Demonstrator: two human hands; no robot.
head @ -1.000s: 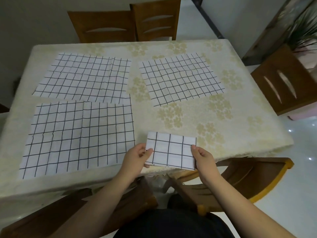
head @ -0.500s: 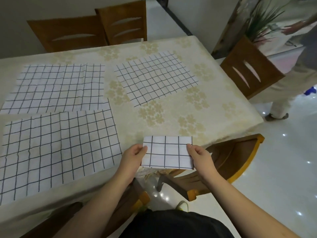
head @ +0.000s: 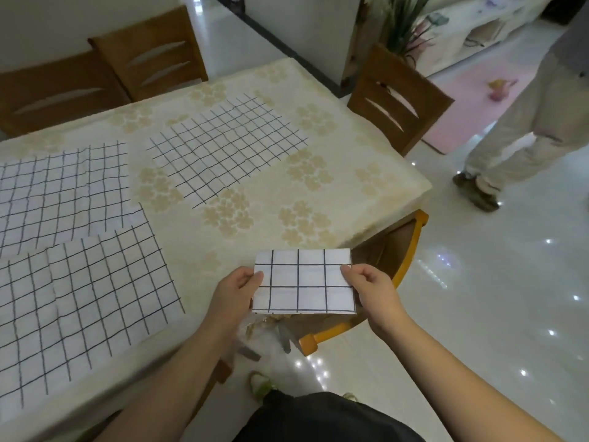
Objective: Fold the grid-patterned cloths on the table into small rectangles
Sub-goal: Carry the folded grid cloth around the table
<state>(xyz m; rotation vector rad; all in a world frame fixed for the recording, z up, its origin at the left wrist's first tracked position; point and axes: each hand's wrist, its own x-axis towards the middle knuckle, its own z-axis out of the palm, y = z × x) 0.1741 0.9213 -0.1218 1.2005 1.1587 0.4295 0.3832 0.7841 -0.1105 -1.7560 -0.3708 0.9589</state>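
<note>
A small folded grid-patterned cloth hangs in the air at the table's near right corner, over a chair. My left hand pinches its left edge and my right hand pinches its right edge. Three unfolded grid cloths lie flat on the table: one at the near left, one at the far left, one at the middle back.
The table wears a cream flowered cover. Wooden chairs stand at the back, at the right side and under the near corner. A person's legs stand on the shiny floor to the right.
The view has swung to the right. Both hands still hold the folded cloth, which now sits off the table's near right corner rather than over its front edge.
</note>
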